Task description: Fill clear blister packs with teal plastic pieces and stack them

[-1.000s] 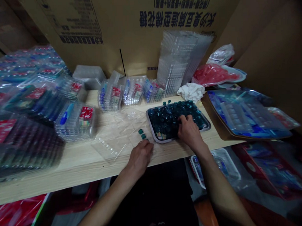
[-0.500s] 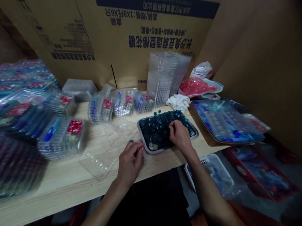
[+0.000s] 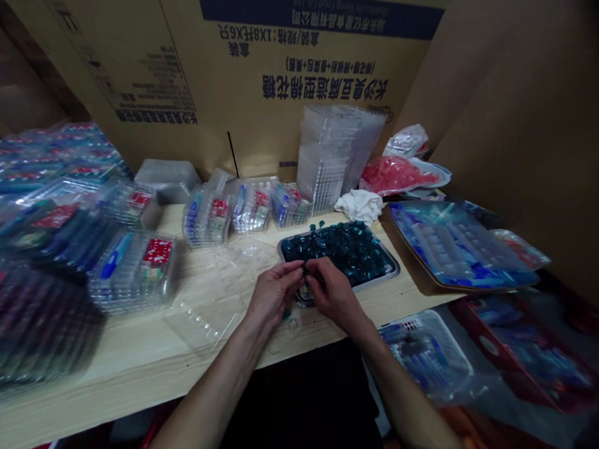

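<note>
Both hands meet at the front left edge of a tray [image 3: 391,273] heaped with small dark teal, glossy pieces [image 3: 357,252]. My left hand [image 3: 275,288] is closed, thumb and forefinger pinched together. My right hand [image 3: 332,290] pinches too, its fingertips almost touching the left ones. Something small and dark sits between the fingertips, too small to name. Below my left hand, a teal piece [image 3: 286,314] lies on the table. A clear plastic tray [image 3: 202,321] lies flat on the table to the left of my hands.
Stacks of filled clear packs [image 3: 133,271] stand at left, with smaller stacks [image 3: 207,215] along the back. Behind the teal pieces are nested clear trays [image 3: 326,157] and a crumpled white cloth [image 3: 361,204]. An open carton [image 3: 459,244] sits right; a white basket [image 3: 451,340] is below the table edge.
My right hand has come left out of the heap of teal pieces to meet my left hand. My left hand has moved up and right to the tray's edge. The view has shifted slightly.
</note>
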The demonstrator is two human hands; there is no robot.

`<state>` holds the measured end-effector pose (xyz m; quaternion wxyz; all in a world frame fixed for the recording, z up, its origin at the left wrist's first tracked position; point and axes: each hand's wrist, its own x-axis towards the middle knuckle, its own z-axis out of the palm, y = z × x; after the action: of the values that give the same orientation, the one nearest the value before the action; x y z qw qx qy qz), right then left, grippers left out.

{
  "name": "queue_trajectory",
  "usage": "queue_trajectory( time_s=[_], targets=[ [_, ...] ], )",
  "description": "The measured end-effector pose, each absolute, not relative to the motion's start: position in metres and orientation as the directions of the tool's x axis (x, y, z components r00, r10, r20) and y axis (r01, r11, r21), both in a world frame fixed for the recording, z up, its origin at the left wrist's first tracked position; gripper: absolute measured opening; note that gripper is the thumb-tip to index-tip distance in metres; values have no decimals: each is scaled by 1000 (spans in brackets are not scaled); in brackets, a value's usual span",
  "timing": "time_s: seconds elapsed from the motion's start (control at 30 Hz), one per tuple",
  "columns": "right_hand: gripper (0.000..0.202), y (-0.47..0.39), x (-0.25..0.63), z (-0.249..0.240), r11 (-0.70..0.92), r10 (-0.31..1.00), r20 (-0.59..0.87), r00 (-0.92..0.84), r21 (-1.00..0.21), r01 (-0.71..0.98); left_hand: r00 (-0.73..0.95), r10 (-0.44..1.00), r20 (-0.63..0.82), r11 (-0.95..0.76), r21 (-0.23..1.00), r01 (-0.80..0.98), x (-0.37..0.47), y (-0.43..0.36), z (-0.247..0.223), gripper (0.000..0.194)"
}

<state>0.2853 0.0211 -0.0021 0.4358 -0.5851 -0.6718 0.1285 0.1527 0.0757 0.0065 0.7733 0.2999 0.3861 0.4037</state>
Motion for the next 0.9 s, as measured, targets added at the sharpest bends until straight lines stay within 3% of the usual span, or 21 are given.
queue_trajectory(
  time_s=[0.1,0.17,0.23,0.3,0.4,0.47,0.57,0.77,0.9],
  targets=[
    [12,20,284,3,312,908,417,23,-714,626,315,899,-305,415,822,-390,143,70,8,34],
    [10,18,286,3,298,935,355,13,-803,517,274,924,-268,352,876,-329,133,64,9,34],
    [11,12,290,1,230,960,274,52,-884,407,277,943,-184,232,961,-151,119,54,9,29],
    [13,2,292,-3,141,977,193,95,-906,399,345,937,-45,4,993,119,106,41,6,18],
    [18,-17,288,-13,78,995,100,10,-823,563,502,855,127,-360,843,401,97,20,-5,18],
    [21,-28,282,-21,86,996,64,-57,-733,675,561,813,155,-479,725,494,99,11,-15,24],
    [25,-37,273,-33,100,995,89,-54,-656,748,598,788,149,-550,608,573,105,6,-30,24],
    [29,-39,269,-45,119,993,100,-71,-658,743,668,719,192,-656,507,559,102,-1,-48,26],
    [32,-46,272,-49,91,993,9,-115,-671,736,689,705,168,-683,421,596,96,-20,-50,20]
  ],
)
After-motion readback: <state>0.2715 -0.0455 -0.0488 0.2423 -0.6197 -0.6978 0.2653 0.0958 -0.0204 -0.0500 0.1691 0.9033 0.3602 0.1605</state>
